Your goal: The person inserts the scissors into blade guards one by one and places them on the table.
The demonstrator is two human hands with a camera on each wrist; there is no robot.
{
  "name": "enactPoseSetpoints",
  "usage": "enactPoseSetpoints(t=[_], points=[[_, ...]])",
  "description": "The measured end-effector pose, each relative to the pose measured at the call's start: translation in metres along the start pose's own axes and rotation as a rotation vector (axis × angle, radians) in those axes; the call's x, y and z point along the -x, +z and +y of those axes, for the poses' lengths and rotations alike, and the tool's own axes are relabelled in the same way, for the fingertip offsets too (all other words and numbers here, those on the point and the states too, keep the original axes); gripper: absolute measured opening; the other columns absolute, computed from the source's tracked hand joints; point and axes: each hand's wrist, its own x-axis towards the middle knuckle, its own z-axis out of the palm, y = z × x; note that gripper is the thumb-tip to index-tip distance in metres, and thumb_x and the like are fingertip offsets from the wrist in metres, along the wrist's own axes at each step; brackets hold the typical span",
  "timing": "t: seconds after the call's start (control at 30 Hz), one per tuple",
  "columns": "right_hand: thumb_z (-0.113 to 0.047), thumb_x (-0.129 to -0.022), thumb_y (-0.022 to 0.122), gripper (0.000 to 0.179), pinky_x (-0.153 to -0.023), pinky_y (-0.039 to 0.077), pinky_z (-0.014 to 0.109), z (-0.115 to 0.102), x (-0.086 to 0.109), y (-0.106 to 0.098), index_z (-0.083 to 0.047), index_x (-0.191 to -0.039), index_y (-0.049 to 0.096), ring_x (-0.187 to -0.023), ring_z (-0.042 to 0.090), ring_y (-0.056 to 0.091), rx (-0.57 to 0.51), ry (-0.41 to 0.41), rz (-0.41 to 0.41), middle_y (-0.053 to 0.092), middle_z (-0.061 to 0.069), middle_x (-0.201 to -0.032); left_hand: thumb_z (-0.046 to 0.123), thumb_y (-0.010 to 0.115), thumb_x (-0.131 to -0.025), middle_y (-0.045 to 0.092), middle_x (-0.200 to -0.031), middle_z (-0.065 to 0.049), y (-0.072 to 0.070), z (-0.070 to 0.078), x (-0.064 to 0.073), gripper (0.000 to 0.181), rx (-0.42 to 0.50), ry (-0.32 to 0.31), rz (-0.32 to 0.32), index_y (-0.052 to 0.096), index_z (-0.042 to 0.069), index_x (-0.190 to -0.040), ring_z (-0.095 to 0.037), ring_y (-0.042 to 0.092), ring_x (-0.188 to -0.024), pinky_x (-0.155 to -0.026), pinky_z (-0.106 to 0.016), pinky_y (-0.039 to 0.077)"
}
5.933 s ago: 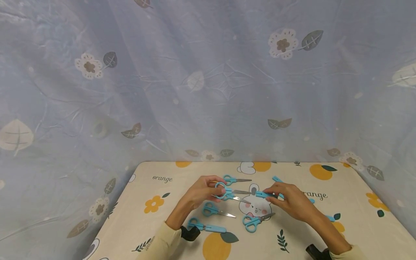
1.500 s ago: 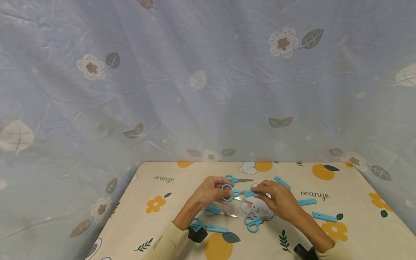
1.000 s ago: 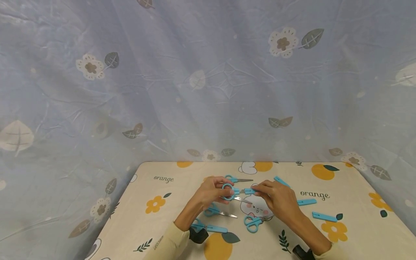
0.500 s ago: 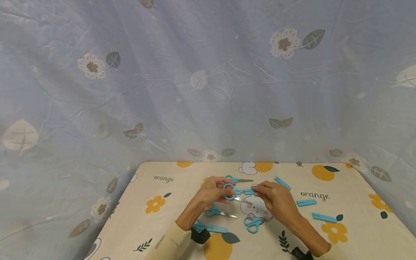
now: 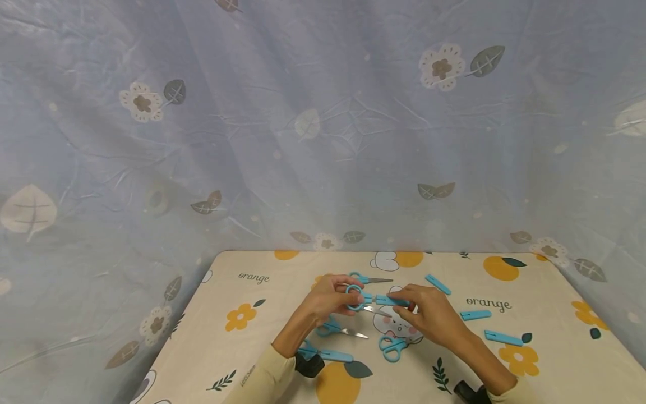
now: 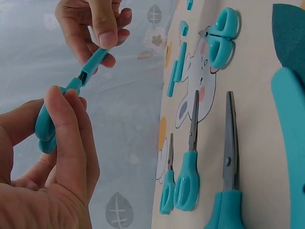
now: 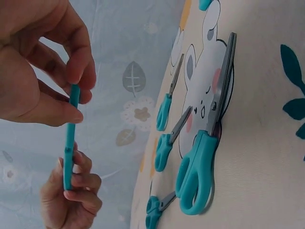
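Observation:
My left hand grips a pair of scissors by its light-blue handles, blades pointing right, above the table. My right hand pinches a light-blue blade cover between thumb and fingers at its far end. The cover sits over the blades, its mouth close to the handles with a narrow gap showing. Seen from the right wrist, cover and handles line up in one straight piece. Under the hands lie uncovered scissors, partly hidden by the left fingers in the head view.
More bare scissors lie around: one behind, one nearer, one front right. A covered pair lies by the left wrist. Three loose covers lie on the right of the patterned tablecloth. A curtain hangs behind.
Earlier the cover was apart from the held scissors; now it encloses the blades. Over the last half second my right fingers shifted back along the cover, exposing more of it.

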Motion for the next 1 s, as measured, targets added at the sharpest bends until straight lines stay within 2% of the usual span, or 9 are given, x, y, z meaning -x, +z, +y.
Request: enactPoseSetpoints(t=[0.13,0.37,0.5,0.87,1.0], points=[[-0.015,-0.088,0.077,0.030,-0.058,0.049,0.019,0.003,0.000,-0.004,-0.022,-0.117,0.075,-0.070,-0.004,0.054,-0.048,-0.012,-0.050,0.068,-0.013,-0.091,0.005,0.076,-0.085,0.070,-0.086,-0.006,0.000,-0.001,-0.001,0.030,-0.010,-0.008,-0.003,0.070,0.005,-0.115,-0.021,0.072,-0.077,-0.064,-0.033,0.062],[-0.011,-0.089,0.075,0.031,-0.061,0.053,0.020,0.009,0.001,-0.008,-0.018,-0.118,0.074,-0.074,-0.002,0.059,-0.146,-0.006,-0.116,0.072,-0.007,-0.106,0.006,0.076,-0.085,0.071,-0.090,-0.010,-0.001,-0.002,-0.001,0.030,-0.047,-0.021,-0.017,0.070,0.008,-0.115,-0.020,0.072,-0.077,-0.071,-0.044,0.062],[-0.012,-0.088,0.075,0.029,-0.063,0.054,0.021,0.010,0.000,-0.009,-0.017,-0.117,0.075,-0.073,-0.001,0.059,-0.152,-0.020,-0.118,0.073,-0.007,-0.102,0.007,0.077,-0.086,0.071,-0.088,-0.008,-0.001,-0.001,-0.001,0.029,-0.051,-0.024,-0.026,0.071,0.008,-0.114,-0.019,0.072,-0.075,-0.073,-0.047,0.061],[-0.012,-0.085,0.078,0.029,-0.054,0.050,0.020,0.004,0.001,-0.006,-0.019,-0.113,0.076,-0.069,-0.002,0.058,-0.146,-0.042,-0.078,0.073,-0.008,-0.097,0.007,0.078,-0.085,0.070,-0.084,-0.005,0.008,-0.002,-0.001,0.027,-0.030,-0.017,-0.010,0.071,0.008,-0.112,-0.017,0.071,-0.071,-0.060,-0.032,0.061],[-0.013,-0.086,0.078,0.027,-0.056,0.050,0.020,0.003,0.000,-0.006,-0.019,-0.113,0.076,-0.070,-0.003,0.058,-0.132,-0.040,-0.075,0.074,-0.008,-0.097,0.006,0.076,-0.086,0.069,-0.084,-0.005,0.010,-0.002,-0.001,0.026,-0.015,-0.022,-0.010,0.071,0.007,-0.112,-0.017,0.070,-0.072,-0.059,-0.030,0.061]])
